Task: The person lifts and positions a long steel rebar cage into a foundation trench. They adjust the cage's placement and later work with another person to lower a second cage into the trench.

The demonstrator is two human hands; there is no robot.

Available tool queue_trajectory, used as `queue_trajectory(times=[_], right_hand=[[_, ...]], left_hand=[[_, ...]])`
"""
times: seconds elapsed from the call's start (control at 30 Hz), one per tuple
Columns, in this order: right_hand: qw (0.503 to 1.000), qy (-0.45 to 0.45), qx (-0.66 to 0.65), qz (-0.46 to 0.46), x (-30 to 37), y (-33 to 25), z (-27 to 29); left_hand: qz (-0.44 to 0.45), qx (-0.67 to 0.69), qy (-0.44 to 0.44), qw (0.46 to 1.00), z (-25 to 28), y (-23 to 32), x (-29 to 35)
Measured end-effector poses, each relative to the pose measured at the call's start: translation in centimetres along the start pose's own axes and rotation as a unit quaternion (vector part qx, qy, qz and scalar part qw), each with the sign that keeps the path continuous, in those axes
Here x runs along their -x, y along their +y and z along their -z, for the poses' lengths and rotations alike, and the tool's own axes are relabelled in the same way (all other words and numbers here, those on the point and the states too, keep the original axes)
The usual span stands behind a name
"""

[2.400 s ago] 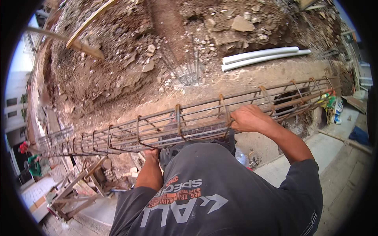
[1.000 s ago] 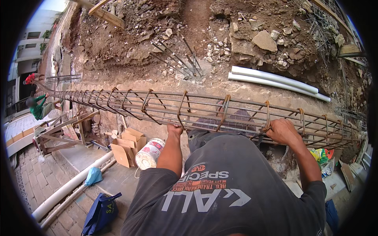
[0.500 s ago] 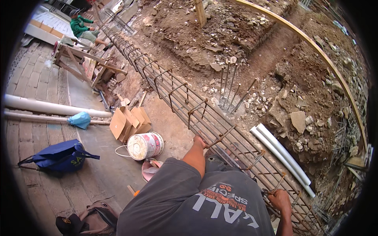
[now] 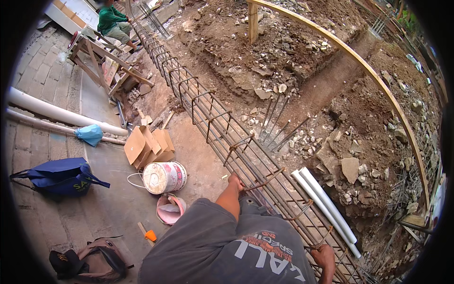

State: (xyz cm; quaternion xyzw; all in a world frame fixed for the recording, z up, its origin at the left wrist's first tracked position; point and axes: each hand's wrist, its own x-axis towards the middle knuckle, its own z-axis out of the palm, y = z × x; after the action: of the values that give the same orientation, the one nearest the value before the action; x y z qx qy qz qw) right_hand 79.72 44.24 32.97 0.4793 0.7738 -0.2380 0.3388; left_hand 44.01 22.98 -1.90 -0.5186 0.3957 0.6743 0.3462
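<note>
A long rebar cage (image 4: 222,127) of straight rusty bars tied with square stirrups runs diagonally from the far left to the near right, beside my body. My left hand (image 4: 235,181) is closed on the cage's near side, in front of my lap; its fingertips are partly hidden by the bars. Farther along to the right, my right hand (image 4: 324,256) is curled around the near edge of the same cage, close to a stirrup. Both arms are bent, and the cage lies close against me.
On the left are a white bucket (image 4: 165,177), cardboard (image 4: 142,146), a blue bag (image 4: 61,176), a backpack (image 4: 104,258) and a wooden sawhorse (image 4: 101,66). White pipes (image 4: 326,208) lie beyond the cage, near upright bars (image 4: 279,125). A person in green (image 4: 111,23) sits at the far end.
My view has shifted slightly, so the cage and my hands appear a little farther left. Both hands keep their hold on the cage.
</note>
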Motion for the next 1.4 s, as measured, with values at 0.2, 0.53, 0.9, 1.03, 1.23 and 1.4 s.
queue_trajectory(times=[0.2, 0.53, 0.9, 1.03, 1.23, 1.4], right_hand=[[0.999, 0.038, -0.018, 0.027, 0.5, 0.8, 0.6], [0.998, 0.045, -0.041, 0.007, 1.0, 0.2, 0.6], [0.998, 0.041, -0.053, 0.009, 1.0, 0.6, 0.8], [0.997, 0.051, -0.052, 0.005, 1.2, 0.5, 0.9], [0.999, 0.025, -0.04, 0.0, 0.7, 2.1, 1.3], [0.997, 0.035, -0.063, 0.022, 1.0, 6.4, 1.0]], left_hand=[[-0.009, -0.019, 0.007, 1.0, -1.1, -0.3, 2.4], [0.023, 0.004, -0.024, 0.999, -0.2, -0.2, 1.1], [0.019, 0.006, -0.013, 1.0, -0.7, 0.4, 3.2], [0.02, -0.014, -0.02, 1.0, -0.9, 0.2, 3.7], [0.017, -0.025, -0.035, 0.999, 0.1, -0.2, 3.8], [0.046, -0.036, -0.052, 0.997, 0.4, -1.7, 4.8]])
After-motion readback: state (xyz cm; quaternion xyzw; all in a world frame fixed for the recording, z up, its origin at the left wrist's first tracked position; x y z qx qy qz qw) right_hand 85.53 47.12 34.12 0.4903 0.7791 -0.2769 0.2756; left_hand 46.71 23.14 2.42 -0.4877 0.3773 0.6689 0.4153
